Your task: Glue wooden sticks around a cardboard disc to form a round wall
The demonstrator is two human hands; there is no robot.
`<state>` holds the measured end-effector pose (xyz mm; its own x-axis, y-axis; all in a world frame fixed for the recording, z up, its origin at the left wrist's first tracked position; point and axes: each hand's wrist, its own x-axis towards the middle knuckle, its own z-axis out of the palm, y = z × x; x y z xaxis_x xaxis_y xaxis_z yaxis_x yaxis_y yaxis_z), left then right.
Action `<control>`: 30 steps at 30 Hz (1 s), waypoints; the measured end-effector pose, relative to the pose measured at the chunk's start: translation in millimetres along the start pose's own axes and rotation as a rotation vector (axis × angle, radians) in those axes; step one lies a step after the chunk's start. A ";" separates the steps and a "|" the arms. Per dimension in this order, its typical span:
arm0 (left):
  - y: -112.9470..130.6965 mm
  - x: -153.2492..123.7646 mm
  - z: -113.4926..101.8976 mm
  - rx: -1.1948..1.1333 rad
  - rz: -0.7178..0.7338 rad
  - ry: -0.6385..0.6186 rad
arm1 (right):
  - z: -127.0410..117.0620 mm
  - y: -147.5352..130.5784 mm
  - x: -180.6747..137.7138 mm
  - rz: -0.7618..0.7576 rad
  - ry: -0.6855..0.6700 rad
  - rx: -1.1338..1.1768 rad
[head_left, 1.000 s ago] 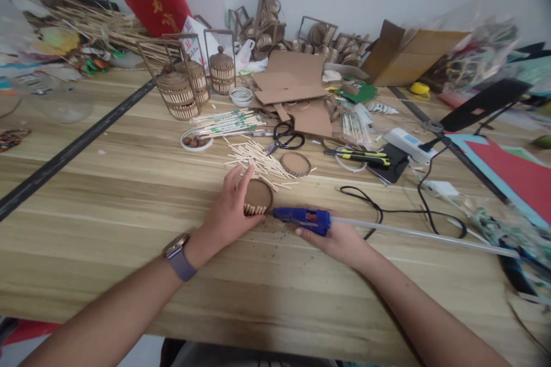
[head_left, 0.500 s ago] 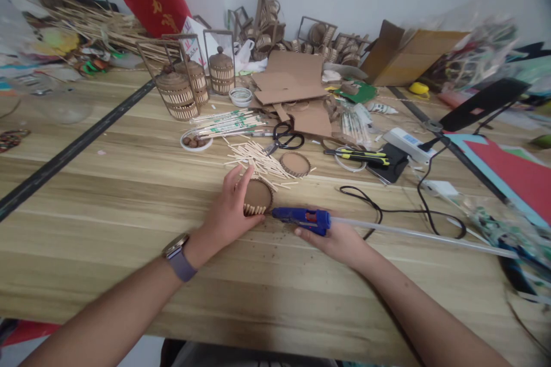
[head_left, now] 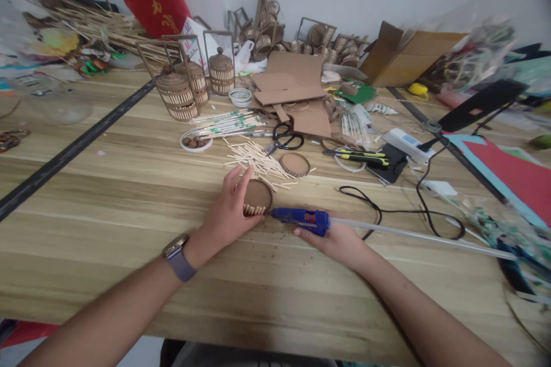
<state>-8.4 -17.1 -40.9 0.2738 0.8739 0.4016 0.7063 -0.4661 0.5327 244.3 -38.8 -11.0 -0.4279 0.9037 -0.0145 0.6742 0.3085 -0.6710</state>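
Note:
My left hand (head_left: pixel 228 212) rests on the wooden table (head_left: pixel 129 195) with its fingers curled around a round brown cardboard disc (head_left: pixel 259 194) that has short sticks standing along its near edge. My right hand (head_left: pixel 333 239) grips a blue glue gun (head_left: pixel 301 219). The gun's nozzle points left at the disc's rim, and a long clear glue stick trails out to the right. A loose pile of short wooden sticks (head_left: pixel 258 161) lies just behind the disc.
A second ringed disc (head_left: pixel 295 164), scissors (head_left: pixel 284 136), a yellow-black cutter (head_left: pixel 357 155) and a power strip (head_left: pixel 407 144) with black cables lie beyond. Small woven baskets (head_left: pixel 181 89), cardboard sheets (head_left: pixel 293 83) and a box stand further back. Red paper lies at right.

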 end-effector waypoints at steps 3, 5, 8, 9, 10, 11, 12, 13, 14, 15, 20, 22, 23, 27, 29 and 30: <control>0.1 0.0 0.1 0.007 0.001 -0.002 | 3.1 2.3 -0.1 0.021 -0.009 0.038; 0.6 -0.1 0.1 0.008 0.002 -0.011 | 2.7 4.0 0.4 0.079 0.006 0.083; 1.5 -0.6 0.2 0.013 -0.009 -0.018 | -6.9 5.9 2.0 0.153 0.042 0.188; 1.7 -0.8 0.2 0.014 -0.014 -0.017 | -12.5 6.3 2.5 0.168 0.015 0.238; 1.8 -1.0 0.3 0.013 -0.016 -0.017 | -18.8 6.6 3.1 0.183 -0.046 0.298; 1.9 -1.1 0.3 0.012 -0.015 -0.017 | -25.1 6.9 3.4 0.203 -0.141 0.362; 1.8 -1.1 0.3 0.010 -0.012 -0.017 | -31.0 7.0 3.6 0.227 -0.260 0.422; 1.6 -1.1 0.3 0.007 -0.009 -0.017 | -36.1 7.0 3.5 0.255 -0.381 0.472; 1.4 -1.1 0.2 0.007 -0.006 -0.017 | -40.1 6.8 3.2 0.286 -0.488 0.503; 1.3 -1.0 0.2 0.007 -0.004 -0.018 | -42.9 6.5 2.6 0.316 -0.565 0.510; 1.0 -0.9 -0.3 0.014 0.005 -0.022 | -47.3 6.7 -0.5 0.322 -0.527 0.242; 1.2 -1.0 -0.5 0.013 0.006 -0.023 | -48.9 8.1 0.8 0.242 -0.384 0.072; 1.2 -1.0 -0.6 0.010 0.006 -0.025 | -50.0 8.5 2.6 0.201 -0.301 -0.010; 1.2 -1.0 -0.9 -0.005 0.005 -0.033 | -52.6 2.9 17.7 0.066 -0.082 -0.223; 1.5 -0.9 -1.0 -0.009 -0.002 -0.036 | -50.4 -3.7 30.3 0.004 -0.051 -0.290; 1.7 -0.8 -1.1 -0.010 -0.008 -0.037 | -48.1 -7.0 37.6 -0.032 -0.038 -0.327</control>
<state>-8.1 -18.8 -39.5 0.2926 0.8819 0.3697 0.7020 -0.4606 0.5431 252.4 7.3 28.7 -0.4701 0.8821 -0.0291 0.8148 0.4211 -0.3985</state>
